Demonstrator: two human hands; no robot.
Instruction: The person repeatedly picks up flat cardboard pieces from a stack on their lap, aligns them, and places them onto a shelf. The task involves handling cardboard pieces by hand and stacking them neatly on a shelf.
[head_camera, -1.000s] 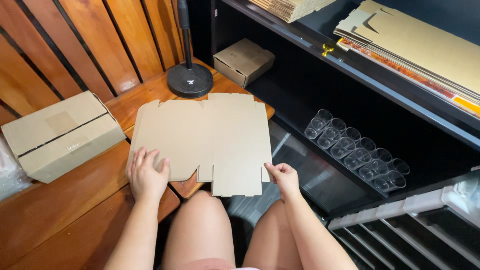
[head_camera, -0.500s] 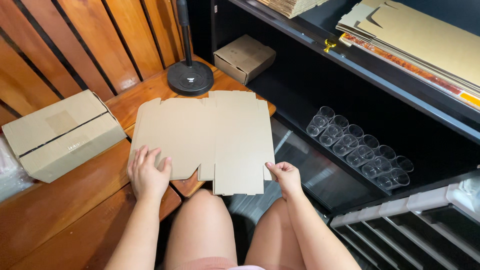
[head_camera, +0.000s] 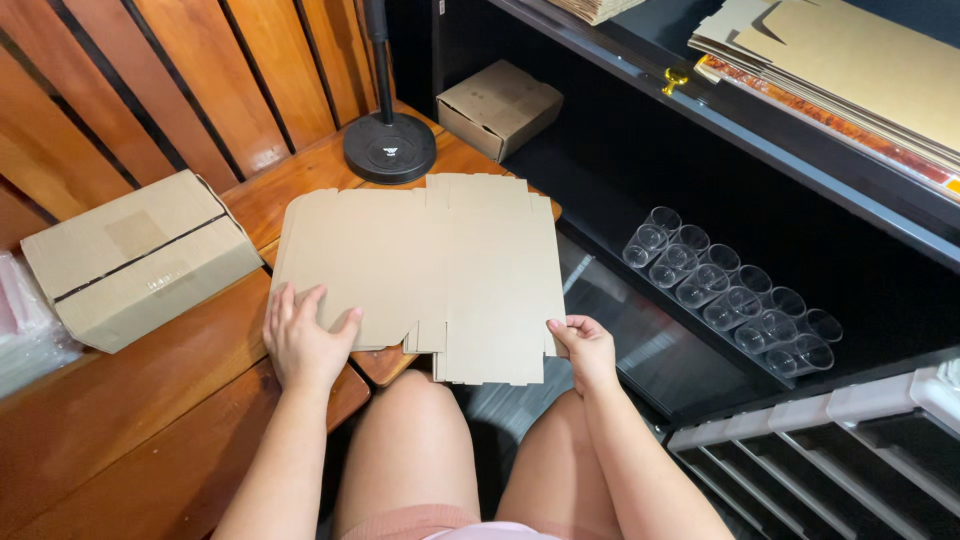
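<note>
- The flat, unfolded brown cardboard box blank (head_camera: 425, 270) lies on the wooden bench (head_camera: 130, 400), partly overhanging its edge.
- Left hand (head_camera: 303, 340): fingers spread, pressing down the near-left corner.
- Right hand (head_camera: 583, 347): fingers pinched on the near-right edge.
- Seemingly squaring up; folding flaps needs a firm crease.

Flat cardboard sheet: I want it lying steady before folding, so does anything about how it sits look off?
Yes. The flat cardboard sheet overhangs the wooden bench: its right part juts past the edge above the knees. The left hand presses its near left corner; the right hand pinches the near right edge. No tears or creases show.
</note>
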